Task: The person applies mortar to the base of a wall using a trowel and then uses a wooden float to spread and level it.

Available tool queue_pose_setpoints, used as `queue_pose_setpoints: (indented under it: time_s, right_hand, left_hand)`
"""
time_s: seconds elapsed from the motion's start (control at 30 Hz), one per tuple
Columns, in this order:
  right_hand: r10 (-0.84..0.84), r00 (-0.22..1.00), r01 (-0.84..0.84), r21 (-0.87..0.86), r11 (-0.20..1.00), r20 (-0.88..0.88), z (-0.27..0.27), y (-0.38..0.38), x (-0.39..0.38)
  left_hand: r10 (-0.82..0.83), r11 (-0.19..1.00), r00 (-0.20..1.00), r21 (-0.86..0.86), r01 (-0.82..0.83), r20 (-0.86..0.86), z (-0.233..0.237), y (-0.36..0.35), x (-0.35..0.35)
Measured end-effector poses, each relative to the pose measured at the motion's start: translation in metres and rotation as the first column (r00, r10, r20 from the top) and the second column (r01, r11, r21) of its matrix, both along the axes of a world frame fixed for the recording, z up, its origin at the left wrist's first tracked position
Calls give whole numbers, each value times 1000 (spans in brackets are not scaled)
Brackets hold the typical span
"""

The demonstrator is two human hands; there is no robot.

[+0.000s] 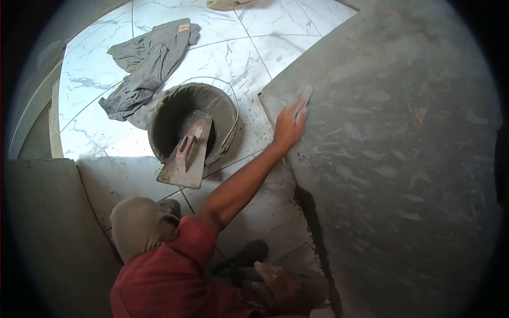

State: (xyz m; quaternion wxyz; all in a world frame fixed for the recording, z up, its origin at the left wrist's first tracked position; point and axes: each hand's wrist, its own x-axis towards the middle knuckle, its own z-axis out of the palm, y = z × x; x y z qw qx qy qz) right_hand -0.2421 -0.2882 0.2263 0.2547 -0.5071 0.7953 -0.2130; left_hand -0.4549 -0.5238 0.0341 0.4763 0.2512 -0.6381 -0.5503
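My left hand [290, 127] reaches out to the grey plastered surface [376, 159], near its upper left corner. Its fingers are closed on a thin grey blade-like tool [309, 98], whose exact kind is too small to make out. Low in the view, my right hand [275, 281] is held over my lap with its fingers stretched out, and nothing shows in it. A black bucket [156, 127], caked with grey mortar, stands on the tiles left of my left hand. Across its rim leans a rectangular plastering trowel [197, 159], handle upward.
Behind the bucket lies a crumpled grey garment [154, 58] on the marbled white tiles [222, 50]. A dark, wet-looking strip [313, 222] runs along the plastered surface's lower edge. A grey block [47, 228] stands at left. A rounded khaki shape [140, 225] and a dark shoe [253, 252] appear below.
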Motion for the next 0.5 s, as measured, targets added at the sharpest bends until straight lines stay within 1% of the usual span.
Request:
queue_pose_setpoints:
  time_s: [0.07, 0.1, 0.13, 0.17, 0.23, 0.27, 0.3, 0.33, 0.37, 0.4, 0.43, 0.47, 0.5]
  right_hand:
    - [3, 1000, -3, -5, 1000, 5, -2, -1, -4]
    - [129, 989, -133, -52, 990, -69, 2, -4, -7]
    - [243, 961, -255, -84, 963, -133, 5, -4, -5]
    - [233, 966, -241, -71, 968, -110, 3, 3, 0]
    - [-24, 1000, 24, -25, 999, 16, -8, 8, 7]
    - [-17, 1000, 16, -41, 999, -4, -7, 4, 4]
    - [-30, 999, 29, -15, 999, -24, -4, 0, 0]
    - [-47, 998, 48, 19, 999, -38, -1, -2, -1]
    - [-43, 998, 44, 16, 999, -54, -1, -2, -2]
    - [-21, 999, 21, -5, 1000, -37, -3, -1, -1]
    - [-4, 1000, 4, -24, 1000, -12, -5, 1, 0]
    - [-10, 1000, 9, -22, 1000, -7, -4, 1, 1]
    - [42, 998, -43, -12, 999, -53, -1, 2, 3]
  left_hand:
    - [25, 998, 995, -50, -30, -91, -12, 8, 0]
    - [22, 999, 996, -42, -26, -88, 7, -5, -6]
    - [40, 999, 990, 29, -37, -133, 41, -28, -14]
    - [63, 994, 983, 102, -45, -171, 54, -36, -18]
    - [43, 994, 990, 103, -29, -135, 49, -35, -15]
    - [35, 995, 993, 101, -24, -115, 48, -37, -15]
    - [32, 996, 997, 85, -26, -73, 32, -23, -10]
    - [34, 996, 995, 84, -26, -89, 17, -4, -8]
    - [52, 994, 992, -94, -63, -118, 8, 12, -4]
    - [67, 958, 988, -267, -103, -140, 11, 17, 0]
    - [64, 959, 988, -265, -100, -139, 17, 13, -8]
    - [44, 968, 986, -235, -82, -160, 43, -2, -15]
    - [24, 977, 984, -205, -60, -177, 68, -18, -21]
